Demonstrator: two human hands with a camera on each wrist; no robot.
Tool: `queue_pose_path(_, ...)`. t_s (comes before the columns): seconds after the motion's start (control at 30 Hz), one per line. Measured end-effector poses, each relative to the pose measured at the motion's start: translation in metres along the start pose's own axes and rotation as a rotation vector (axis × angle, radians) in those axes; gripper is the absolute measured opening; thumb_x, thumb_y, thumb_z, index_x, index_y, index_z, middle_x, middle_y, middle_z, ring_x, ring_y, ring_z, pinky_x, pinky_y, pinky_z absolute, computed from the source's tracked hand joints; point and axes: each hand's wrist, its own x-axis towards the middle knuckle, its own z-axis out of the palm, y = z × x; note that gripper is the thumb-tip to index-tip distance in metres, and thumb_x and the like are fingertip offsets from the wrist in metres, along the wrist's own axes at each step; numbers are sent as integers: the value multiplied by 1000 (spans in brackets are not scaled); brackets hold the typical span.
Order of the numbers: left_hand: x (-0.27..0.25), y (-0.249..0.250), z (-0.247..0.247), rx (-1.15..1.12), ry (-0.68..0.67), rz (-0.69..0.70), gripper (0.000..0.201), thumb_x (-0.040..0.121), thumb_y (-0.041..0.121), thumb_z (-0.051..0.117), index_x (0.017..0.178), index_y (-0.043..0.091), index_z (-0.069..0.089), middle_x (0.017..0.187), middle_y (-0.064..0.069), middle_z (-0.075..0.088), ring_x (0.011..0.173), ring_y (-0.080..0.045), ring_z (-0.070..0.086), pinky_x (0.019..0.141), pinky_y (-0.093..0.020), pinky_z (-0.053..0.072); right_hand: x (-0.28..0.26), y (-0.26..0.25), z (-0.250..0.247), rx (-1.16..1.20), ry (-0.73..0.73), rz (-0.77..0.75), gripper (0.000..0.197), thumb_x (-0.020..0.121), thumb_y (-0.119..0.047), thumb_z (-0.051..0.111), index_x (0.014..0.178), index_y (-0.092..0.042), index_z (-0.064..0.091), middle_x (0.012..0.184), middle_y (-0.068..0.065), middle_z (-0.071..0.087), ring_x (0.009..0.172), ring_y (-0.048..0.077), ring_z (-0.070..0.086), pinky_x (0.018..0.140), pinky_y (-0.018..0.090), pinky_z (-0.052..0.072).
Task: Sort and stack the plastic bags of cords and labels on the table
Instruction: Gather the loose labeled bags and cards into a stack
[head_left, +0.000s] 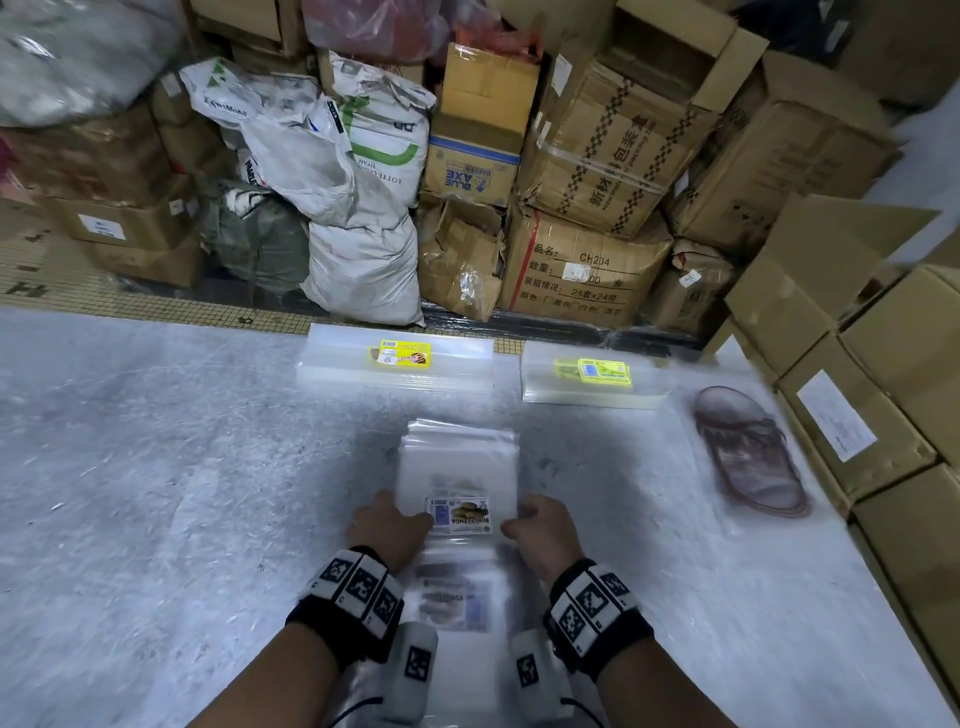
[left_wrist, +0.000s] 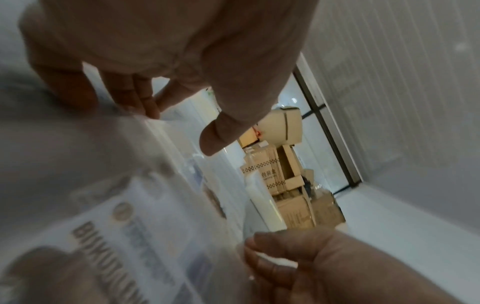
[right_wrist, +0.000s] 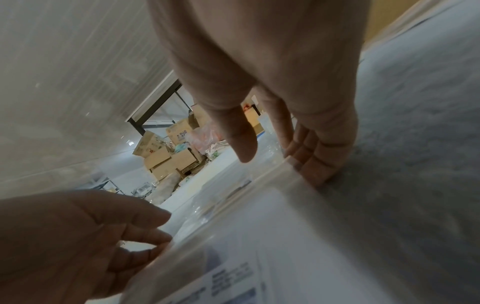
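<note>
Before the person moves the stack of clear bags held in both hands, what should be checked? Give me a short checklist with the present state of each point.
1. Left hand holds the left edge of the held stack: ok.
2. Right hand holds the right edge: ok.
3. Bags in the held stack lie squared up: not ok, far edges fan out.
4. Table space in front of the far piles is free: ok.
5. White label matches the left yellow-label pile or the right yellow-label pile: cannot tell, but colours differ.
6. Bag of cords lies out of the way: ok, off to the right.
</note>
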Motion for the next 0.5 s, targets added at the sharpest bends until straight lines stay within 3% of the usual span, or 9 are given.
queue_pose_path(0.1, 11, -3, 1, -16, -37, -20, 84, 47, 59, 58, 121, 21, 59, 120, -12, 63, 108, -31, 59, 94, -36, 49, 1, 1, 1, -10, 8, -16, 16, 73, 8, 62, 83, 2, 74, 84, 16, 75, 79, 28, 73, 64, 33, 55)
queue_pose_path(0.17, 13, -4, 0, -49, -47, -41, 92, 43, 58, 60, 128, 24, 55, 125, -13, 59, 111, -32, 57, 97, -36, 48, 0, 1, 0, -9, 17, 1, 13, 73, 9, 62, 75, 1, 71, 77, 14, 73, 72, 26, 71, 60, 30, 52)
queue_pose_path(0.23, 6, 0, -2, -62, -53, -52, 86, 51, 52, 66, 130, 23, 53, 127, -14, 57, 112, -31, 55, 96, -32, 47, 0, 3, 0, -21, 33, 7, 27, 73, 11, 62, 56, -9, 57, 57, 4, 59, 55, 18, 58, 53, 24, 41)
queue_pose_path(0.3, 4, 2, -4, -113, -53, -50, 66, 67, 39, 74, 126, 16, 55, 122, -15, 60, 107, -29, 55, 86, -29, 46, 1, 5, 0, -28, 47, 13, 37, 71, 11, 62, 53, -16, 45, 53, -1, 44, 53, 15, 45, 52, 23, 34)
queue_pose_path(0.43, 10, 2, -1, -224, -58, -24, 61, 62, 29, 77, 112, -1, 61, 109, -15, 67, 92, -27, 60, 72, -28, 44, 3, 5, -1, -42, 42, 29, 32, 69, 11, 62, 56, -14, 46, 58, 3, 39, 57, 15, 41, 56, 26, 29)
queue_pose_path(0.5, 12, 3, -2, -275, -51, -25, 43, 72, 11, 77, 109, -6, 63, 102, -16, 68, 89, -26, 61, 68, -27, 43, 3, 7, -3, -39, 36, 31, 17, 69, 10, 62, 59, -2, 55, 61, 6, 45, 60, 16, 45, 57, 26, 33)
